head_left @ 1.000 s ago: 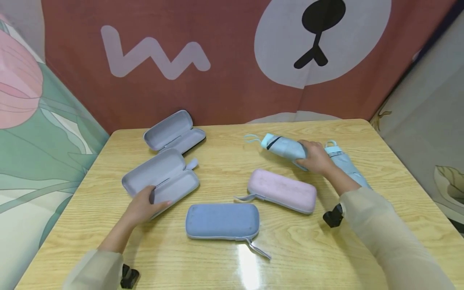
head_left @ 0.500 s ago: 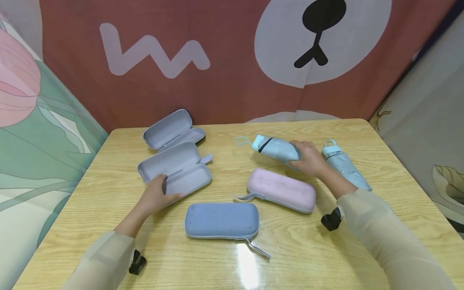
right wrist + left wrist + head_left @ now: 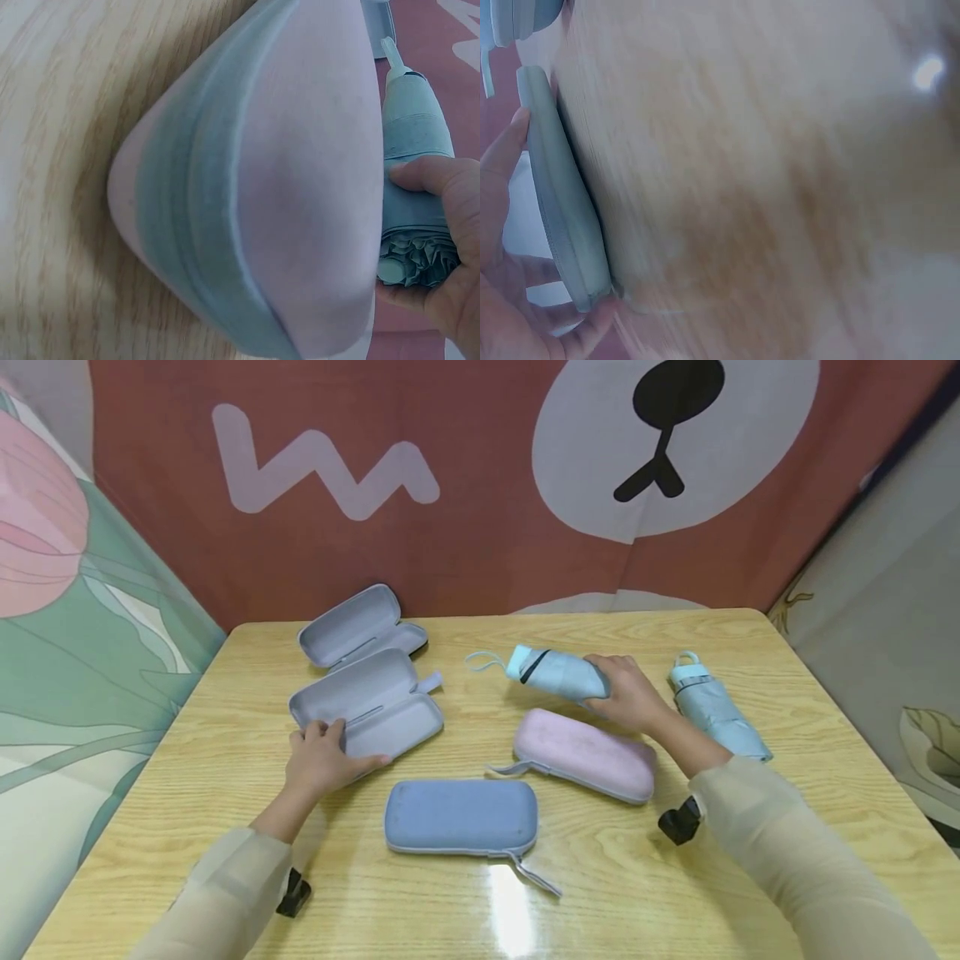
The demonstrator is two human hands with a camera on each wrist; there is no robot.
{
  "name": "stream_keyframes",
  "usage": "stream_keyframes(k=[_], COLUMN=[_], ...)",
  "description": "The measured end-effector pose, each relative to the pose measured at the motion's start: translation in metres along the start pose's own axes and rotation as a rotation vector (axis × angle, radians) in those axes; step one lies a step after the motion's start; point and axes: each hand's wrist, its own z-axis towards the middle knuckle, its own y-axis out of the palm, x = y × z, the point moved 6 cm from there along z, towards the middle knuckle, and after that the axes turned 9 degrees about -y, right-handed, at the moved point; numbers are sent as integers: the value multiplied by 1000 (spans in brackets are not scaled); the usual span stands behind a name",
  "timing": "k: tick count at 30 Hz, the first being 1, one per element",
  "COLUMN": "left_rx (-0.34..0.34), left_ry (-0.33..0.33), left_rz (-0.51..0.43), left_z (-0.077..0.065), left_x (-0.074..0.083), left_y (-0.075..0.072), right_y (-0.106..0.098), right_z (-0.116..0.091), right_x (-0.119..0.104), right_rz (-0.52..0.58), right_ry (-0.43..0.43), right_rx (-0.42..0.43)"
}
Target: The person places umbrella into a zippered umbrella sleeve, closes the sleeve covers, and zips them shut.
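Note:
On the left, my left hand (image 3: 321,760) holds the near end of an open grey glasses case (image 3: 397,722). Its thumb lies along the case's front edge; in the left wrist view the fingers (image 3: 551,315) reach round the end of the case (image 3: 566,202). My right hand (image 3: 626,693) grips a folded light-blue umbrella (image 3: 558,675) by its end, over the table behind a pink glasses case (image 3: 585,756). The right wrist view shows the thumb across the umbrella (image 3: 412,202) and the pink case (image 3: 315,172) large in front. The umbrella's wrist loop points left.
Behind the held case stands another open grey case (image 3: 352,627). A closed blue case (image 3: 461,817) lies at the front middle of the wooden table (image 3: 615,893). A second folded umbrella (image 3: 716,710) lies at right, beside my right forearm. A printed cloth (image 3: 480,560) hangs behind the table.
My left hand has shifted the open grey case right and away from me, closer to the rear case. My right hand has carried the umbrella left and slightly toward me.

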Motion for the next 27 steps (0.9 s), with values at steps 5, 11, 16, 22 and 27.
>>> stream_keyframes(k=[5,11,16,22,27], left_rx=[14,33,-34,-118,-153], left_ry=[35,113,113,132,186], left_rz=[-45,-97,-122,-156,-184], left_z=[1,5,7,10,12], left_x=[1,6,12,20,28], left_y=[0,0,1,4,5], right_y=[-1,0,4,10,10], right_z=[1,4,6,9,12], right_x=[-7,-17,-26,-35,-42], right_rz=[-7,10,34,27,-3], right_ry=[-26,-50,-79,-125,-178], right_rx=[-1,-27,-41,-56,-39])
